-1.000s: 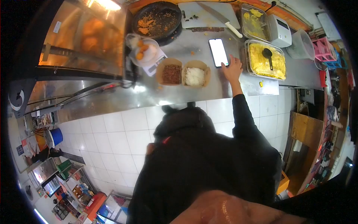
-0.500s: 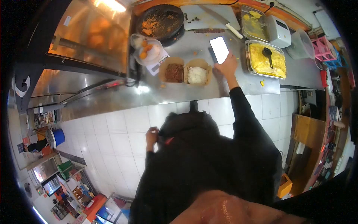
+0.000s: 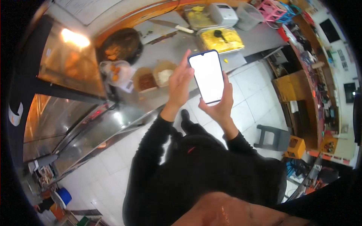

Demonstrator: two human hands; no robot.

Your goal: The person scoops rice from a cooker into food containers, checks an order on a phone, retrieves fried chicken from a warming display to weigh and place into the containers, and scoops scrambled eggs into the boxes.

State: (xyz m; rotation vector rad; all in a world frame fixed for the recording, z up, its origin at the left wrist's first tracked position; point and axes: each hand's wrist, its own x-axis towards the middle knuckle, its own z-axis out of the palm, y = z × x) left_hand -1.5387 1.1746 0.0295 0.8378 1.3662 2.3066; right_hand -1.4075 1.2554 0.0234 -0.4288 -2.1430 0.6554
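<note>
A phone (image 3: 207, 77) with a bright white screen is held up in front of my body, past the counter's front edge. My right hand (image 3: 222, 100) grips its lower right side, with the thumb at the bottom corner. My left hand (image 3: 181, 81) is at the phone's left edge, fingers stretched upward and apart from the thumb. Behind my left hand on the counter are a paper box with brown food (image 3: 146, 81) and one with white rice (image 3: 164, 76). A tray of yellow food (image 3: 226, 42) with a black spoon (image 3: 218, 34) lies beyond the phone.
On the steel counter (image 3: 158, 49) are a dark pan (image 3: 124, 43), a knife (image 3: 167, 25) on a cutting board, a scale (image 3: 126, 86) with a bowl, and a white device (image 3: 222, 14). A grey stool (image 3: 272, 137) and yellow crate (image 3: 295, 147) stand at the right.
My right hand has lifted the phone off the counter and brought it toward my body. My left hand has come up from my side to the phone. The view has turned rightward.
</note>
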